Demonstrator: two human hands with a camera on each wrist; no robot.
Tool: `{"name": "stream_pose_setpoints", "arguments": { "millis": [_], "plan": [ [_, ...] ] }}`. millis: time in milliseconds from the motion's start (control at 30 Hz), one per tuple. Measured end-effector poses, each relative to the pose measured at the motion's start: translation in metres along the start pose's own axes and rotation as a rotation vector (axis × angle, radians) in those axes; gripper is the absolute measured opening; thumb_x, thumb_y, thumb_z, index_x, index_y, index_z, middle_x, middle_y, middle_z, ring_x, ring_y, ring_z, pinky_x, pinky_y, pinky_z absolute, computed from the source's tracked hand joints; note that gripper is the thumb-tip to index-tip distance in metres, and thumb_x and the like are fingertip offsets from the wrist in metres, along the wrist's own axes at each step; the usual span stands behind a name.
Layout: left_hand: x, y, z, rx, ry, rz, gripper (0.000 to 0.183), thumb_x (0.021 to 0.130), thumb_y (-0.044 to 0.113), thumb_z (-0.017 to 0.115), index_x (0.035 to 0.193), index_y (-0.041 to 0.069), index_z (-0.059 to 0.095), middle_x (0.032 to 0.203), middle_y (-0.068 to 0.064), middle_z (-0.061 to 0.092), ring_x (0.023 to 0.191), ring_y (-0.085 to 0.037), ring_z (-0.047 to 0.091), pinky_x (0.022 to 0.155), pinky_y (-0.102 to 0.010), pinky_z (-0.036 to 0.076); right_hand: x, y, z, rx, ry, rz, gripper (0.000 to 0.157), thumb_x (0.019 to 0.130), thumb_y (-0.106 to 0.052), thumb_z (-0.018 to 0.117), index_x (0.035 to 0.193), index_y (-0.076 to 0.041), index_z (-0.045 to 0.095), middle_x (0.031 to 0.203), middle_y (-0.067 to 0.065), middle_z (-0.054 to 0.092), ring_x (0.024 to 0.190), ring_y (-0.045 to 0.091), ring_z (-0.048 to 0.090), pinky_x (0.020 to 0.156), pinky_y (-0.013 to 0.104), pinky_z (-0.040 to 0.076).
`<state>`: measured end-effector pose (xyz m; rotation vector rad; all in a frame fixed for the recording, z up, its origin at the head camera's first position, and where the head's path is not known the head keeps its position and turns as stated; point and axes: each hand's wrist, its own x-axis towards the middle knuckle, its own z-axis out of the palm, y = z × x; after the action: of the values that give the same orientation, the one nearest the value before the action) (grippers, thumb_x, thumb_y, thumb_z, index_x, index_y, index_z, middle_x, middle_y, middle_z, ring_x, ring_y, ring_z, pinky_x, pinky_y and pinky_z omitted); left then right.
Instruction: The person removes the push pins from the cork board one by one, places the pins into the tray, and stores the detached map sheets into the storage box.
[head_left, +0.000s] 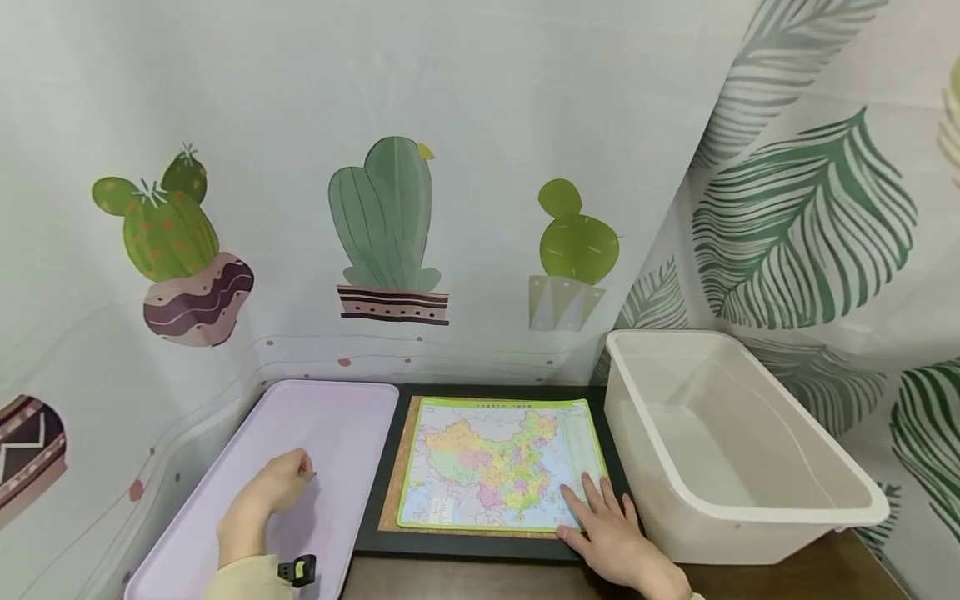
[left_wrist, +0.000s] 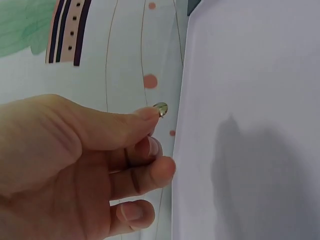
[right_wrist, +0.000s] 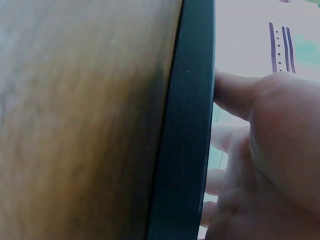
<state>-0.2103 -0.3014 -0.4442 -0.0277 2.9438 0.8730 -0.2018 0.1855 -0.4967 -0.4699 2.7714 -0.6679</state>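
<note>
While the left hand (head_left: 272, 490) hangs above a pale lavender, rounded-corner tray (head_left: 333, 425), its thumb and index finger pinch 1 small, shiny, gold-toned rounded piece (left_wrist: 161, 108), which pokes out just past those 2 fingertips; its exact kind is too small to tell. The other 3 fingers of that hand bend loosely below the pinch, and a soft dark shadow (left_wrist: 255, 180) falls on the tray near them. A black wristband with a yellow-green patch (head_left: 298, 571) sits behind these fingers, at the cuff of a pale yellow sleeve (head_left: 251, 579). Between the 2 hands' fingers lies a colourful, green-bordered map sheet (head_left: 487, 467) on a brown cork board with a black frame (head_left: 457, 542). Spread and relaxed, the fingers of the right hand (head_left: 615, 542) grip nothing; they rest over the map's near right corner and the frame beside it, with the thumb by the frame's near edge. Just to the right of these fingers stands a deep cream plastic bin (head_left: 738, 512). Nearer the person than the right fingertips, a brown wood-grain tabletop (head_left: 450, 582) shows, and beyond both hands' fingers hangs a white cactus-printed curtain (head_left: 480, 100).
</note>
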Motion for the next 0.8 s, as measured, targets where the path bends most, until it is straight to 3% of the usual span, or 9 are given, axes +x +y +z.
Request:
{"name": "stream_pose_setpoints", "arguments": {
  "millis": [300,800],
  "plan": [
    [-0.002,-0.006,-0.006,-0.003,-0.002,-0.02,0.014,0.093,0.0,0.045,0.081,0.007,0.045,0.071,-0.003,0.04,0.067,-0.019,0.041,0.058,-0.032,0.033,0.0,0.0,-0.002,-0.007,0.013,-0.003,0.068,0.097,-0.053,0.051,0.151,-0.014,0.039,0.158,0.026,0.015,0.142,0.051,0.003,0.104,0.073,0.0],
    [0.0,-0.019,-0.001,0.001,-0.002,-0.06,0.007,0.093,0.005,0.047,0.086,0.005,0.05,0.075,-0.005,0.044,0.073,-0.02,0.044,0.062,-0.033,0.036,-0.002,-0.001,-0.001,0.008,0.01,-0.012,0.068,0.098,-0.052,0.051,0.151,-0.012,0.039,0.158,0.026,0.014,0.142,0.052,0.003,0.104,0.074,-0.001]
  ]
}}
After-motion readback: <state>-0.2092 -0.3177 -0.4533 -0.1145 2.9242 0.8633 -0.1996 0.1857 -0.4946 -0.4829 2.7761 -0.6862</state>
